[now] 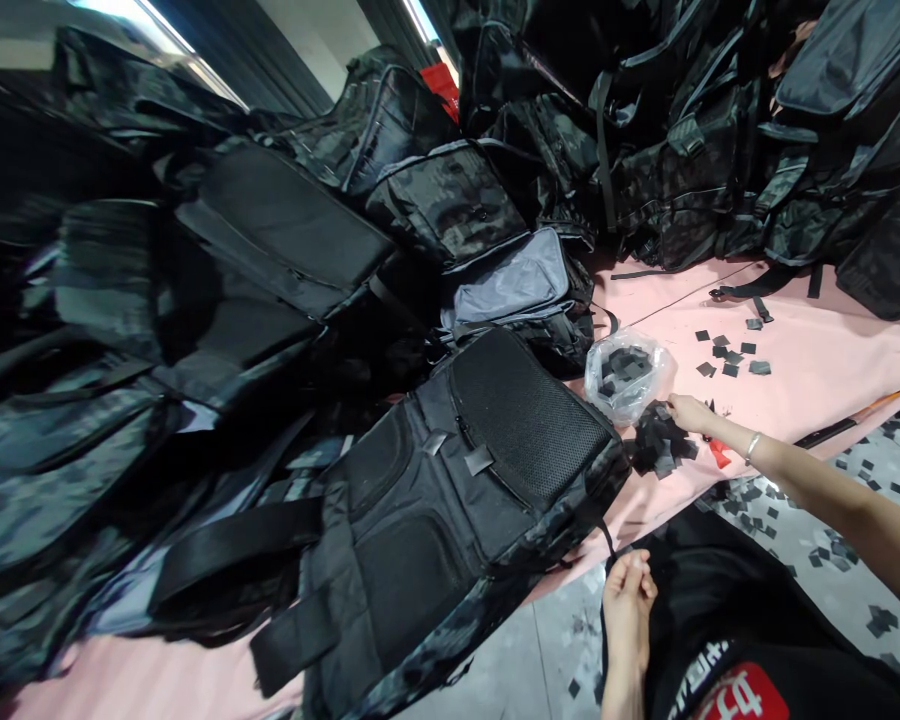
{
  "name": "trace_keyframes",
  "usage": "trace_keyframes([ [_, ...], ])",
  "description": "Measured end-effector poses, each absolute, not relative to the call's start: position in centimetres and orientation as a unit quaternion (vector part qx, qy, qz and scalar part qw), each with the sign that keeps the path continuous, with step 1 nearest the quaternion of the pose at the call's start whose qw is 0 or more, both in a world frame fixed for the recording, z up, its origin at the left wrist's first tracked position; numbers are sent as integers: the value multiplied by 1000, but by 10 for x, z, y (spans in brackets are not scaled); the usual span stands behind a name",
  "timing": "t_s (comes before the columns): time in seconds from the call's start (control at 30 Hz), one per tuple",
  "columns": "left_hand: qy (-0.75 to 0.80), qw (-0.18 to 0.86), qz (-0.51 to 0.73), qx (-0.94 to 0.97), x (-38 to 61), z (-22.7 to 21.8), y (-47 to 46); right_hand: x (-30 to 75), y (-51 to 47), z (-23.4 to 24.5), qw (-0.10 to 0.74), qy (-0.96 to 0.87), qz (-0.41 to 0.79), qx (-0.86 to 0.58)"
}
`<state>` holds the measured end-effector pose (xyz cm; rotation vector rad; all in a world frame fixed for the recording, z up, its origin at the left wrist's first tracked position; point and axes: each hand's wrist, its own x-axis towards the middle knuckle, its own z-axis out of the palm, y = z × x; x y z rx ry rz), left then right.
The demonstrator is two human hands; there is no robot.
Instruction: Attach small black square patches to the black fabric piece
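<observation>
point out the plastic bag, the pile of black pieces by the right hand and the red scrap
plastic bag point(628, 372), head view, on its clear front.
pile of black pieces point(658, 445), head view, on the middle of the heap.
red scrap point(719, 453), head view, on its middle.

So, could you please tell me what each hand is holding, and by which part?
The left hand pinches the free end of a thin black strap hanging from the backpack. The right hand touches a pile of small black pieces; a grip cannot be told.

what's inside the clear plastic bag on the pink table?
The clear plastic bag holds small black square pieces like the pile that the right hand touches. The crinkled film hides their count.
</observation>
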<state>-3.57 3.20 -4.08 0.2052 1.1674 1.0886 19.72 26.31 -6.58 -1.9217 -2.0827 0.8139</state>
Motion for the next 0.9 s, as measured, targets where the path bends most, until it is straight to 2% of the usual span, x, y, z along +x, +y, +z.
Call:
trace_keyframes([
  [0.13, 529, 692, 480, 105, -34, -42, 37, 202, 257, -43, 111, -696, 292, -647],
  [0.3, 540, 660, 497, 161, -26, -41, 52, 178, 219, -13, 126, -736, 356, -561],
  [0.4, 559, 632, 498, 201, -22, -39, 62, 153, 172, -14, 124, -764, 393, -497],
  [0.43, 567, 622, 492, 222, -20, -38, 65, 146, 157, -18, 153, -764, 386, -494],
  [0.53, 589, 588, 492, 254, -21, -39, 67, 134, 129, -33, 173, -756, 376, -507],
  [0.73, 600, 577, 549, 79, -70, -65, 38, 144, 161, -56, 183, -711, 314, -602],
  [0.83, 657, 531, 535, -7, -110, -89, 7, 148, 189, -65, 189, -700, 269, -634],
  [0.9, 703, 482, 521, -45, -132, -101, -15, 148, 203, -73, 155, -720, 238, -633],
])
